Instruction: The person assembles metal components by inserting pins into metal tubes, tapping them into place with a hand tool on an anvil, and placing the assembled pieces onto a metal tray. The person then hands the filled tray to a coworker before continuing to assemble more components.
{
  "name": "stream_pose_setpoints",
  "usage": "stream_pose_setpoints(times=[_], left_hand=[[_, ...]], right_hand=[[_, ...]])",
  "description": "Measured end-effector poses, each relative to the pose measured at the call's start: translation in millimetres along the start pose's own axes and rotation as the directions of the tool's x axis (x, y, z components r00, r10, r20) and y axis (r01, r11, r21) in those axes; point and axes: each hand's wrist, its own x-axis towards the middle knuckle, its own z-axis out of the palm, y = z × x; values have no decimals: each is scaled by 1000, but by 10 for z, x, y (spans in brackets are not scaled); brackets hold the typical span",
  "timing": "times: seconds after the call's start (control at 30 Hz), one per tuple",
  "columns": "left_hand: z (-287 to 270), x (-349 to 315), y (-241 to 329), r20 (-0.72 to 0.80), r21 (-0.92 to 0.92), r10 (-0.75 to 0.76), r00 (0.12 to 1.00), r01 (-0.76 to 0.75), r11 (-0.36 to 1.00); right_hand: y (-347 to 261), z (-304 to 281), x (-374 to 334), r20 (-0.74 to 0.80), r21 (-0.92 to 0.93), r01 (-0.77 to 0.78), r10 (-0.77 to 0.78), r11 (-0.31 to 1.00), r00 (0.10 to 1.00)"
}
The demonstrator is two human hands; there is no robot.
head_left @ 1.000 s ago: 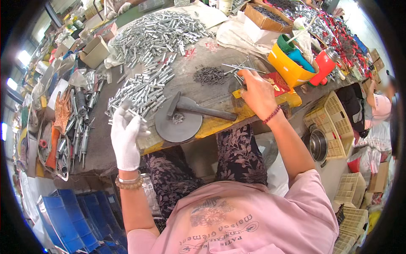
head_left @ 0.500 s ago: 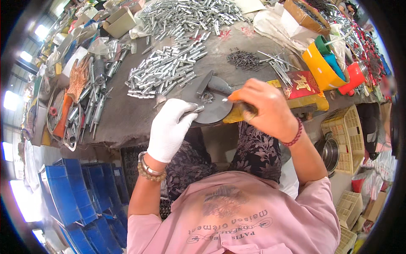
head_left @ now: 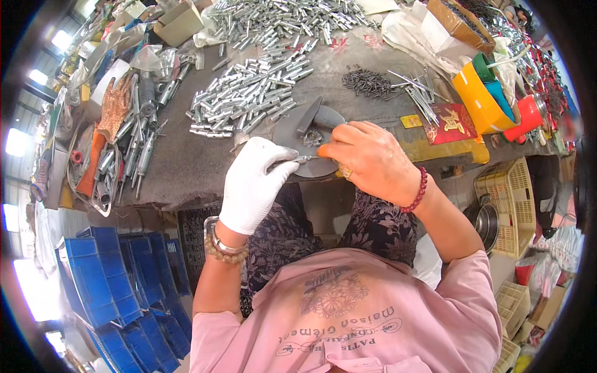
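Observation:
My left hand, in a white glove, pinches a small silver metal piece between thumb and forefinger. My bare right hand has an orange covering on a fingertip. Its fingers are closed at the right end of that piece; what they pinch is hidden. Both hands meet over the near part of a round grey metal plate at the table edge. On the plate lies a dark, hammer-like metal tool, partly behind my right hand. Beside it sits a small dark fitting.
Beyond the plate lies a heap of silver metal cylinders. Dark screws and thin rods lie at the right, near a red packet and a yellow container. Tools crowd the left. Blue bins stand below.
My right hand has moved left and down, bringing its fingertips to the metal piece. My left hand has shifted slightly right and still holds the piece. The view has shifted slightly.

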Motion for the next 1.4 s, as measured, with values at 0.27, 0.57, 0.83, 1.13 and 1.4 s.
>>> stream_pose_setpoints(times=[0.27,0.57,0.83,1.13,1.4], left_hand=[[23,-2,38,-15,33,-14,1000,15,999],[52,-5,47,-32,25,-8,999,9,1000],[47,2,26,-21,-27,10,1000,-11,1000],[49,-9,38,-32,1,16,999,-15,1000],[65,-33,5,-46,-2,22,999,-22,1000]], right_hand=[[97,-8,42,41,51,57,-60,997,997],[36,-34,84,91,-54,112,-107,992,990],[-85,115,14,-51,-113,70,-76,991,996],[886,-316,-310,-248,-188,-644,599,741,762],[886,-212,-141,-172,-284,-706,690,649,703]])
